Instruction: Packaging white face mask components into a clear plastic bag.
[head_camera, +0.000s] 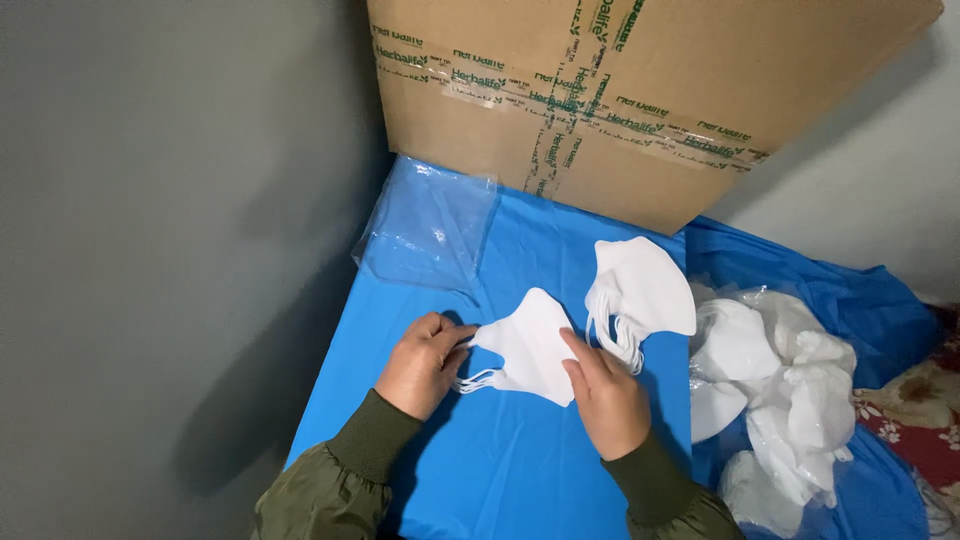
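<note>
At table centre we're squaring a small stack of white masks (530, 345), left hand (425, 362) pinching its nine-o'clock ear loops, right hand (603, 395) pressing flat; next, we judge, it joins the finished pile (645, 285) at one o'clock.

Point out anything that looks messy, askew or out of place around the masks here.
Nothing is damaged or spilled. The loose white masks at the right lie jumbled in clear plastic on the blue sheet, unlike the neat stack beside the right hand.

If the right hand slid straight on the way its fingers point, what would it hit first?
The right hand points up-left across the folded white mask it already presses; beyond that, probably the clear plastic bags.
</note>
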